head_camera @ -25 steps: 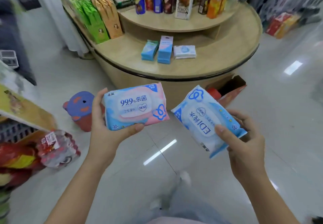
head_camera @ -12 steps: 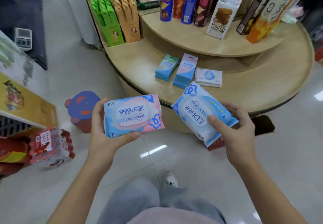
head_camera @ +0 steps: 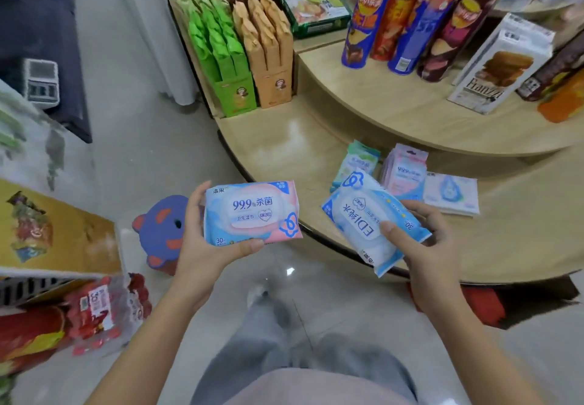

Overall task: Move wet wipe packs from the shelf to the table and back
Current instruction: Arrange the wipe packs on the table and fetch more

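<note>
Both packs have advanced to the black-edged rim of the round wooden table (head_camera: 521,230): left hand (head_camera: 202,246) grips the glossy, pillow-shaped pink-and-blue pack (head_camera: 251,213) beside it, right hand (head_camera: 426,246) pinches the blue pack (head_camera: 363,221) over bare tabletop.

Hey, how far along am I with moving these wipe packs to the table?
Done: three piles of wipe packs lie on the lower tier of the table. In hand: the left hand grips a pink and blue pack, the right hand grips a blue pack, both in the air at the table's edge. Left: set these two down, then take packs back.
</note>
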Demonstrator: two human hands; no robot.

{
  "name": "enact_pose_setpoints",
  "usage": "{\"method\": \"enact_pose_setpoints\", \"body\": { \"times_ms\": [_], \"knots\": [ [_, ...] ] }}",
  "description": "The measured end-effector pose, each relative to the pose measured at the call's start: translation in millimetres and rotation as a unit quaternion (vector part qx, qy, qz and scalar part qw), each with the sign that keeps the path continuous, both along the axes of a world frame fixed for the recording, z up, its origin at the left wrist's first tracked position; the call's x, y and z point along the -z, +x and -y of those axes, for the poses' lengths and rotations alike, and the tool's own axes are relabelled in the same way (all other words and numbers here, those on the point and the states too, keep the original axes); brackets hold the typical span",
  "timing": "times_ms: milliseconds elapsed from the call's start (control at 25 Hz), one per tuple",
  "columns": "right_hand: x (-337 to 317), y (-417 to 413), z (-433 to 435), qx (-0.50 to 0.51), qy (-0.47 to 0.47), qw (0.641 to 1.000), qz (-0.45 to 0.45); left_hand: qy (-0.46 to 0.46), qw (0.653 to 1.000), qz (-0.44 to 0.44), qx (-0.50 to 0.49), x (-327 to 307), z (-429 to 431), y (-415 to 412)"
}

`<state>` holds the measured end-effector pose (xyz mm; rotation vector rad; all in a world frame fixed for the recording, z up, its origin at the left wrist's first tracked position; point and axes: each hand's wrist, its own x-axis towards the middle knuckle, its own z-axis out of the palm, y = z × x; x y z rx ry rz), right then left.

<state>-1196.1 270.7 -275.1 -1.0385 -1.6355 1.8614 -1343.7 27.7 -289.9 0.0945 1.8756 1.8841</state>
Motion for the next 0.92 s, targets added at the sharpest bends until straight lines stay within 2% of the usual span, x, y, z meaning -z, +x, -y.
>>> {"method": "enact_pose_setpoints", "body": {
  "times_ms": [200, 360, 600, 920],
  "knots": [
    [18, -64, 7, 0.069, -0.022, 0.997, 0.023, -0.027, 0.994, -0.005, 0.105, 21, -24, -114],
    [37, -94, -4, 0.115, -0.029, 0.992, 0.052, -0.062, 0.981, 0.027, 0.184, 58, -66, -181],
    [73, -141, -29, 0.15, -0.05, 0.982, 0.1, -0.117, 0.968, 0.048, 0.216, 125, -141, -245],
    [120, -198, -36, 0.212, -0.08, 0.966, 0.122, -0.116, 0.949, 0.044, 0.291, 182, -199, -327]
  ]
}}
